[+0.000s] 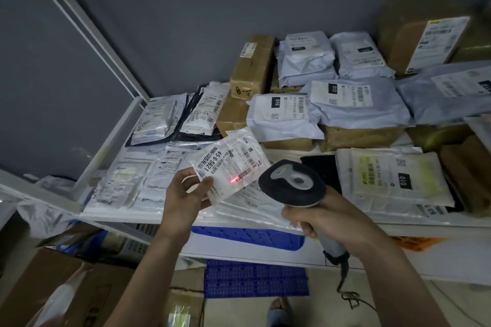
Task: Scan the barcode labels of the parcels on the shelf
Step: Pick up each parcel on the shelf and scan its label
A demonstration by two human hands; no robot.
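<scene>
Parcel (228, 164) tilted up-right, scanner (292, 183) aimed left at it

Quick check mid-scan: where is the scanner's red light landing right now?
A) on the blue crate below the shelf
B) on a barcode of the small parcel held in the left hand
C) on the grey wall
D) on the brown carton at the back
B: the red light sits on a barcode of the small parcel that the left hand holds up, with the scanner in the right hand aimed at it.

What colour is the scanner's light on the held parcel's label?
Red: a short streak on the barcode of the small parcel, clearest in the head view.
</scene>
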